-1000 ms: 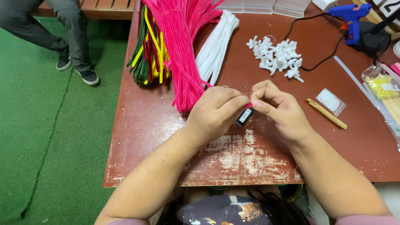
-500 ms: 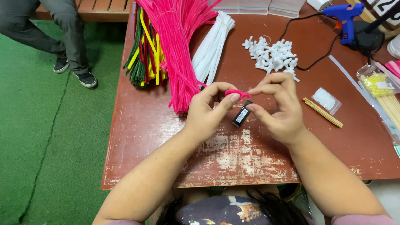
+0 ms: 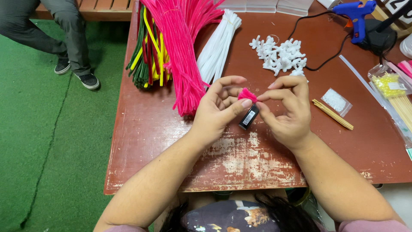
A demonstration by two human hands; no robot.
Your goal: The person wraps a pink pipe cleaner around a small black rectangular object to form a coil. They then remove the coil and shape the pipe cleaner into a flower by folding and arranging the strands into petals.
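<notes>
My left hand [image 3: 219, 109] and my right hand [image 3: 286, 111] meet over the worn red table [image 3: 146, 129]. Between the fingertips of both sits a small coiled pink pipe cleaner piece [image 3: 246, 94]. A small black oblong object [image 3: 249, 117] hangs just below it, pressed by my left thumb against my right fingers. Right behind my left hand lies a thick bundle of pink pipe cleaners [image 3: 182, 56].
Green, yellow and red pipe cleaners [image 3: 146, 51] and a white bundle [image 3: 219, 43] lie at the back. White fuzzy shapes [image 3: 279, 56], a blue glue gun [image 3: 356, 17] with cord, wooden sticks [image 3: 332, 114], a small bag of white beads [image 3: 334, 101] and packets [image 3: 392, 90] lie right. A person's legs [image 3: 64, 38] stand on green turf, left.
Both hands have lifted slightly and come nearer the camera, fingers working the pink piece, which now shows as a fuller coil. The black object still hangs below.
</notes>
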